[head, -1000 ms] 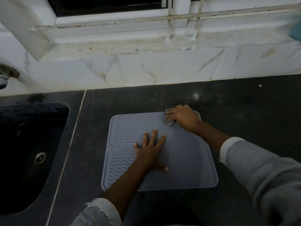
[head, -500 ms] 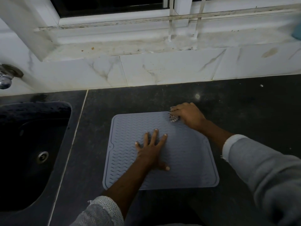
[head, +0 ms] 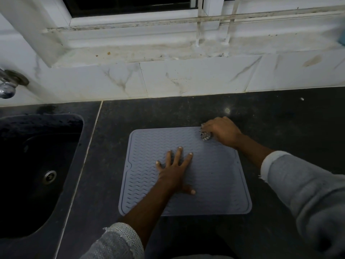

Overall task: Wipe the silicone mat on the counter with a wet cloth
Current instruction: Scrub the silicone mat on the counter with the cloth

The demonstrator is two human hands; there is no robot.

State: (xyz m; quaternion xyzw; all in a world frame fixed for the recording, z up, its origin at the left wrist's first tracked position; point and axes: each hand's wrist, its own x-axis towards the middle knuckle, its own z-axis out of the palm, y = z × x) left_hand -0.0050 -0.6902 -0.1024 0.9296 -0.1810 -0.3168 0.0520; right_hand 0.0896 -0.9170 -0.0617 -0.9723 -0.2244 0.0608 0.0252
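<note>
While the left hand [head: 174, 170] lies flat on the silicone mat [head: 214, 176], its fingers are straight and spread wide, fingertips pointing toward the far wall and the thumb splayed out to the right; it holds nothing and simply presses palm-down near the mat's middle. Its forearm comes up from the near edge of the view, slanting slightly rightward, with a pale knitted sleeve [head: 119, 242] pushed back near the elbow.

At the mat's far right corner, the right hand [head: 221, 130] is curled into a fist around a bunched, speckled cloth [head: 205, 135]. Only a small wad of the cloth shows, sticking out at the left side of the fist and touching the mat's surface. The knuckles face up and the wrist bends back toward the right, where the forearm runs down to a grey sleeve [head: 302, 191] with a lighter cuff.

Grey-blue with a raised rim and a wavy ribbed pattern, the mat lies flat on the dark counter [head: 280, 118], just right of the seam beside a black sink [head: 33, 165]. White marble-look tiles [head: 186, 79] back the counter on the far side, under a stained window sill [head: 149, 51], and a metal tap [head: 7, 86] shows at the far left.
</note>
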